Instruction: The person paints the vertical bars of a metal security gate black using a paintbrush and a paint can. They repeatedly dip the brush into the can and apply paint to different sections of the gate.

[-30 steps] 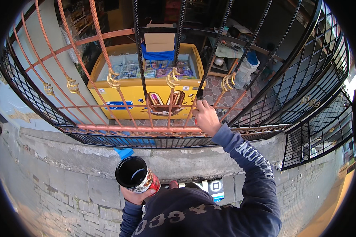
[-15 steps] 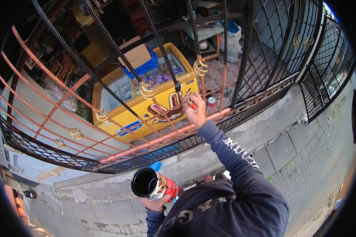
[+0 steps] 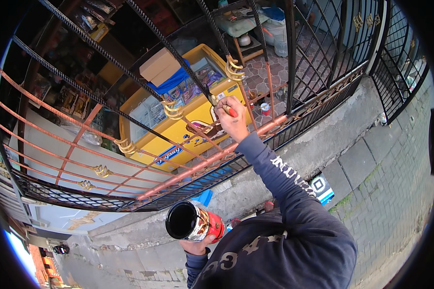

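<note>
My right hand (image 3: 235,124) is closed around a small paintbrush (image 3: 231,111) with a red handle end. Its bristles touch a twisted bar (image 3: 181,60) of the window grille, right where the black stretch ends. Below the brush, the grille's bars and its thick bottom rail (image 3: 212,162) are reddish brown. Down near my body, my left hand (image 3: 196,247) grips a red paint can (image 3: 212,225) from below and the side. The can is tilted, its open mouth showing a black inside with dark streaks on the label. Gold collars (image 3: 172,111) sit on several bars.
Behind the grille stand a yellow chest freezer (image 3: 183,139) with a cardboard box (image 3: 160,67) on it, a small can (image 3: 265,109) on the tiles and a table (image 3: 241,26). A concrete ledge (image 3: 323,115) runs under the grille. A blue-white box-like thing (image 3: 321,189) lies beside my right sleeve.
The whole view has shifted a little. My right hand stays at the same bar, with the brush handle tilted differently. The blue-white thing by my sleeve now shows.
</note>
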{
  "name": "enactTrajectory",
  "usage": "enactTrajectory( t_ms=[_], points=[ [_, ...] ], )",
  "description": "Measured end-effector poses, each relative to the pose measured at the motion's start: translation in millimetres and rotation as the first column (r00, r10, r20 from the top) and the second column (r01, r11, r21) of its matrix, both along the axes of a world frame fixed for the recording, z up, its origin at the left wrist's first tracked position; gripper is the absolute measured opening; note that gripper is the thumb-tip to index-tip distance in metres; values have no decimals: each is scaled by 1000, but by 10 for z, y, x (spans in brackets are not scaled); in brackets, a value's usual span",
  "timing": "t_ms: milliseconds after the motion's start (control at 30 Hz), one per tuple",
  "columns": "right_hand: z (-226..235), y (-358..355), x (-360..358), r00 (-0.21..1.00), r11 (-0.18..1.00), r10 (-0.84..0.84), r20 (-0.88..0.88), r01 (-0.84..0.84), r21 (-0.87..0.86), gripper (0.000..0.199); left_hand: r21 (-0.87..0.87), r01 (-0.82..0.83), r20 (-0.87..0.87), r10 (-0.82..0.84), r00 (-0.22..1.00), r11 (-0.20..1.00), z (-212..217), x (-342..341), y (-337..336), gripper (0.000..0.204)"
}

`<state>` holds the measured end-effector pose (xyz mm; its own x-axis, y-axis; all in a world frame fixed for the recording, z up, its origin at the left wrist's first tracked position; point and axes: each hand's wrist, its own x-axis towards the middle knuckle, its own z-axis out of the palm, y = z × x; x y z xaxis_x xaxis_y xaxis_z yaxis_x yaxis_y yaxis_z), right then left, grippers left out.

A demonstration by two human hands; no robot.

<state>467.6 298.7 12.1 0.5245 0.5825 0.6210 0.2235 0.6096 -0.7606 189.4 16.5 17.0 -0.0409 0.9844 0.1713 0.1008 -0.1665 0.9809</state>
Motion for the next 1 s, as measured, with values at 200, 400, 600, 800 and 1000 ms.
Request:
enactTrajectory(
  t_ms=[200,400,600,800,1000],
  points=[
    [-191,100,5,989,993,-53,-142,38,-109,3,96,-26,36,23,999,995,-29,23,27,100],
    [-756,-71,11,905,751,191,-381,-385,-537,8,52,-9,42,7,999,999,82,88,81,96],
    [-1533,-1277,-73,611,374,286,-738,-780,-501,12,18,-27,49,26,998,999,7,-31,84,99],
    [-1416,-1981,42,755,334,290,-588,-656,-677,18,88,-82,-26,85,996,993,-205,-359,190,117],
    [0,-1706,-17,779,663,479,-403,-623,-416,17,273,-106,-260,180,949,956,-120,-708,384,127]
  ],
)
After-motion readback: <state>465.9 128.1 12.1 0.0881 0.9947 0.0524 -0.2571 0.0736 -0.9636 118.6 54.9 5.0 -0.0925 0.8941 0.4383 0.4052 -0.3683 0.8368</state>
